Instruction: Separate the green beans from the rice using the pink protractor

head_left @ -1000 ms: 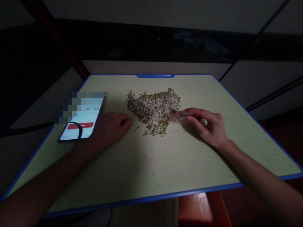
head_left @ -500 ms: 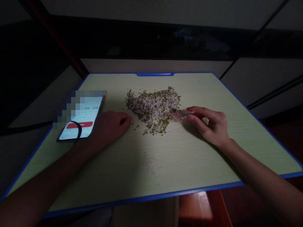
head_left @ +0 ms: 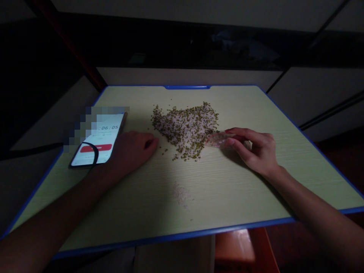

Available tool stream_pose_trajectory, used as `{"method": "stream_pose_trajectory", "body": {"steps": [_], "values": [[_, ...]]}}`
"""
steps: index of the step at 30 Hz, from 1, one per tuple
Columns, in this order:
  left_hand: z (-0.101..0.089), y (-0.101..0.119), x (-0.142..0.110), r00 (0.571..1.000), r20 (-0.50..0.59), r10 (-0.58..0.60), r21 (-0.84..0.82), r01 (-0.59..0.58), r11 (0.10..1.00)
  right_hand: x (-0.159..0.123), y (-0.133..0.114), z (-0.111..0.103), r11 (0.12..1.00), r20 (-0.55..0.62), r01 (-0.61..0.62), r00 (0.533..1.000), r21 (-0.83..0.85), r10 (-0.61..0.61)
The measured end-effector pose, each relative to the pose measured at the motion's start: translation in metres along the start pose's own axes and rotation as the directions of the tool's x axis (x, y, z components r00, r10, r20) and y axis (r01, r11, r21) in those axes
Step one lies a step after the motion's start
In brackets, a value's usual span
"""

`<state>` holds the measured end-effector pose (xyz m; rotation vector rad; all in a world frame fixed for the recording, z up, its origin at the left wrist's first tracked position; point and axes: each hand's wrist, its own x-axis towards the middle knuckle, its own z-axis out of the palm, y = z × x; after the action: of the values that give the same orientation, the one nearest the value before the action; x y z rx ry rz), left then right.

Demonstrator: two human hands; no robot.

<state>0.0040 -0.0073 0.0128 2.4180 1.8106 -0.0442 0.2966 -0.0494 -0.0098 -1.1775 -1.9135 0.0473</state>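
The pile (head_left: 187,125), a mix of green beans and pale grains, is located at mid-bench, toward the far side of the bench (head_left: 241,212). A few beans lie loose around its margin. A thin patch of pale grains (head_left: 182,194) lies apart, nearer the front edge. The right hand (head_left: 253,148) is at the right of the pile; its grip is clamped, thumb against fingers, on a clear piece (head_left: 215,140) whose outer end meets the pile's right margin. The left hand (head_left: 135,146) rests just beside the pile's left margin, grip drawn together in a loose fist; whether it encloses anything cannot be told. The phone (head_left: 106,132) is at bench left, beside the left wrist, screen lit. Readable digits: ":06:05"; the characters ahead of them are masked by a pixelated area. Smaller lines below the digits are illegible, as is the lettering on the red button (head_left: 96,148). A black cord (head_left: 97,153) crosses the lower screen. The bench has blue edging (head_left: 187,236) and a blue bar (head_left: 187,87) at its far edge.
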Motion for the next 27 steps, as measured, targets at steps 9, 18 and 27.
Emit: {"method": "stream_pose_trajectory", "body": {"steps": [9, 18, 27], "values": [[0.0053, -0.0043, 0.0034, 0.999, -0.045, 0.007, 0.051, -0.005, 0.999, -0.0027, 0.0008, -0.0008, 0.999, 0.022, 0.002, 1.000, 0.042, -0.003], [0.0040, -0.0039, 0.0027, 1.000, -0.030, -0.002, 0.070, 0.004, 0.998, -0.0040, 0.0005, -0.0013, 1.000, 0.018, -0.006, 1.000, 0.019, 0.005], [0.0000, -0.0012, 0.0003, 0.999, -0.028, 0.017, 0.006, -0.017, 1.000, -0.0046, 0.0011, -0.0018, 1.000, 0.034, 0.012, 0.999, 0.016, -0.013]]}}
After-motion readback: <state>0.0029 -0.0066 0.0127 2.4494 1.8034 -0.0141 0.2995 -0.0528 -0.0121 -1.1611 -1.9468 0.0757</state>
